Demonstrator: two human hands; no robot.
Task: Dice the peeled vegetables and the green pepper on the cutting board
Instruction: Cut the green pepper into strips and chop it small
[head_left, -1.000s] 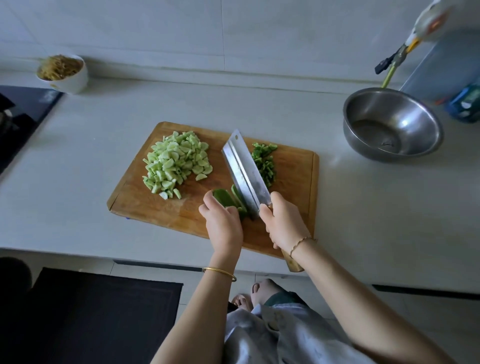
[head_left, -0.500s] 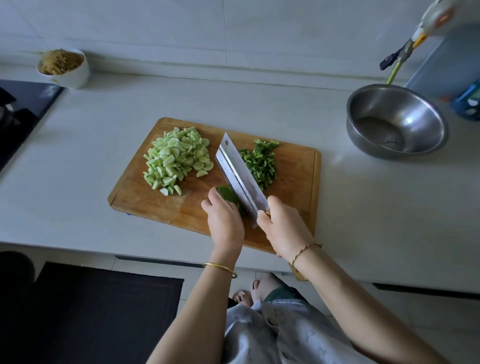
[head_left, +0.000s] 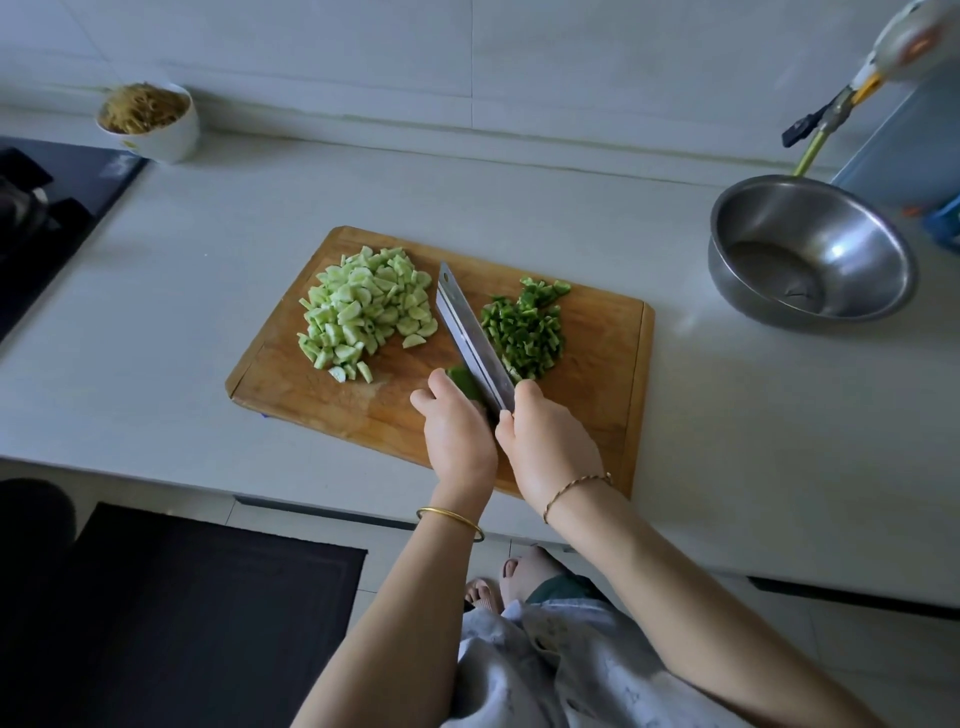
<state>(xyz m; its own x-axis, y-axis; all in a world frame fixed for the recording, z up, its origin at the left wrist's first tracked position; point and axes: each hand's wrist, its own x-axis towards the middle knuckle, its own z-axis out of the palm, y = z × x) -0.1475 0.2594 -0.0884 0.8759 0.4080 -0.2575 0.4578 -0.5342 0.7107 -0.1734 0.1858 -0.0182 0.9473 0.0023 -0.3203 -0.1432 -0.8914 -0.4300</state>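
A wooden cutting board (head_left: 597, 374) lies on the pale counter. On its left half sits a heap of pale green diced vegetable (head_left: 363, 306). Dark green diced pepper (head_left: 524, 330) is piled right of the cleaver (head_left: 470, 335), whose blade stands on edge across the board's middle. My right hand (head_left: 550, 447) grips the cleaver's handle. My left hand (head_left: 457, 439) presses down a small uncut piece of green pepper (head_left: 462, 382), which touches the blade's left side and is mostly hidden under my fingers.
A steel bowl (head_left: 810, 249) stands on the counter to the right. At the back left are a white cup of noodles (head_left: 150, 117) and a black stove (head_left: 47, 208). A dark floor mat (head_left: 197, 613) lies below the counter edge.
The uncut pepper piece has grown shorter and the diced pepper pile bigger. Both hands and the cleaver have shifted slightly left along the pepper.
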